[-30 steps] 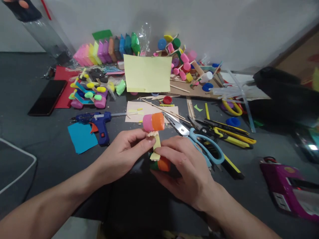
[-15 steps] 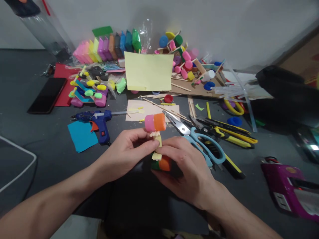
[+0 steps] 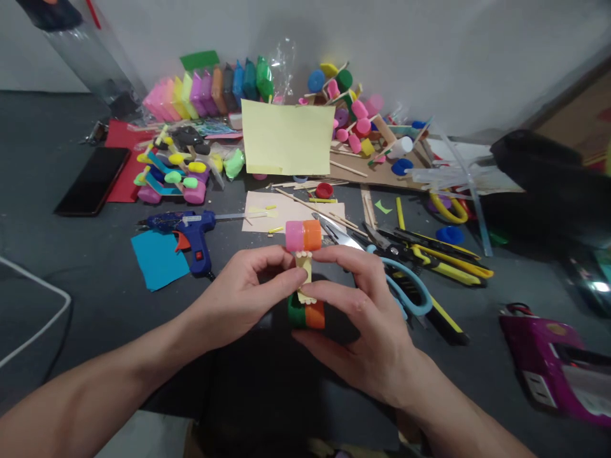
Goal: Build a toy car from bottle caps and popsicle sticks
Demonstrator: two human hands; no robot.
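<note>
I judge I'm mid-assembly, both hands (image 3: 305,299) pinching the yellow strip (image 3: 304,273) joining two cap pairs (image 3: 303,235), needing steady pressure next.

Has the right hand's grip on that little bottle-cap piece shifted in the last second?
Yes. The right hand has raised its fingertips from the lower green-orange caps toward the pink-orange caps, nearer the scissors.

Dim, even indoor light, soft shadows, strong wide-angle bending and blur toward the edges.
</note>
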